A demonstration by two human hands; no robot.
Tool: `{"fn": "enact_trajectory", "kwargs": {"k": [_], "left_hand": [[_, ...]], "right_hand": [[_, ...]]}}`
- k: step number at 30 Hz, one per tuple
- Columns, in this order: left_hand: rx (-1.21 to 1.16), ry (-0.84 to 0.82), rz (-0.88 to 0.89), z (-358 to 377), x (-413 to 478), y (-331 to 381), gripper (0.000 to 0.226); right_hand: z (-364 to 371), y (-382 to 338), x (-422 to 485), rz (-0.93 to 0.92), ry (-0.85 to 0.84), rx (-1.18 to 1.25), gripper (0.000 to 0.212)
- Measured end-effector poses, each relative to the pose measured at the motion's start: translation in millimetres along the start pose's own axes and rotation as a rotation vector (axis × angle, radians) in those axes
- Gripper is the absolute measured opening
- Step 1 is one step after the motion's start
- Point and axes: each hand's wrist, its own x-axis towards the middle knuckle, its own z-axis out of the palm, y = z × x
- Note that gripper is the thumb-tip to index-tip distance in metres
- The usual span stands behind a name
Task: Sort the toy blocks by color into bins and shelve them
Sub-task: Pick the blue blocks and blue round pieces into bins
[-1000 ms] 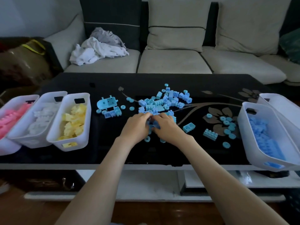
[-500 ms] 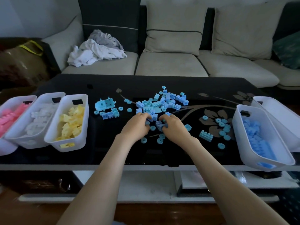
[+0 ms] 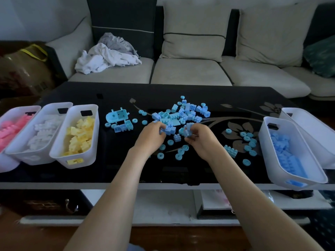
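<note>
Here, blue blocks (image 3: 187, 132) within both curled hands (image 3: 151, 137) (image 3: 200, 140)

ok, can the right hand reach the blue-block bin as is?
Probably yes. Only low loose rings and one brick lie on the table between the right hand and the bin, whose top is open. It grips blocks.

I'm looking into a home living room
A beige sofa (image 3: 190, 71) with loose back cushions (image 3: 192, 33), crumpled laundry (image 3: 107, 55) on its seat, and a glossy black flower-patterned coffee table (image 3: 126, 91) before me
</note>
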Motion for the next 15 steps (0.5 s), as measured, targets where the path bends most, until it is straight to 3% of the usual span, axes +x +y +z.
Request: {"fn": "enact_trajectory", "kwargs": {"k": [3, 8, 12, 15], "left_hand": [[-0.008, 0.060, 0.006, 2, 2, 3, 0.034], [0.065, 0.091, 0.028, 10, 5, 20, 0.018], [0.194, -0.022, 0.018, 29, 8, 29, 0.015], [0.292, -0.139, 0.037, 38, 13, 36, 0.025]], "right_hand": [[-4, -5, -5, 0.097, 0.000, 0.180, 0.014], [-10, -10, -12, 0.201, -0.030, 0.238, 0.018], [-14, -10, -14, 0.252, 0.002, 0.177, 0.017], [-22, -10, -13, 0.265, 0.019, 0.131, 0.017]]}}
